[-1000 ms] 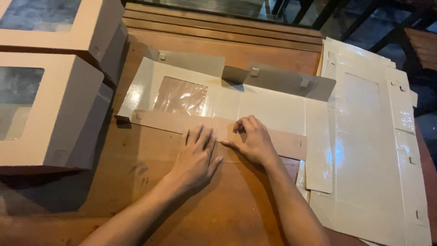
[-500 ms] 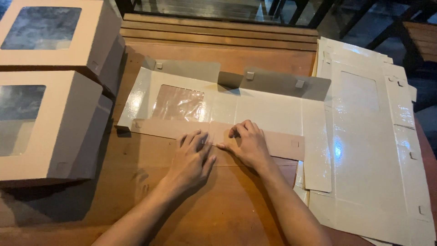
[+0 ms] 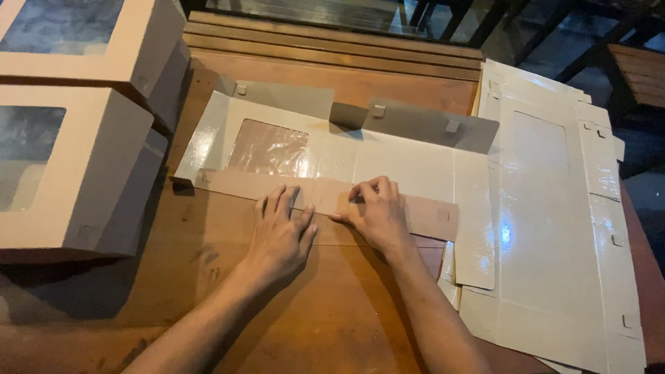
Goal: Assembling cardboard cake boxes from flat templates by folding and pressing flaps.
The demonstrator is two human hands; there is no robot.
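On the wooden table (image 3: 332,325), both hands (image 3: 325,225) press flat, grasping nothing, on a folded cardboard flap (image 3: 235,185) in dim light.

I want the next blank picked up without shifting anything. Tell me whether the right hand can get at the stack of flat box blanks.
Probably yes. The right hand presses the folded flap of the flat box, and the stack of flat blanks lies just to its right on the table, with nothing lying between them.
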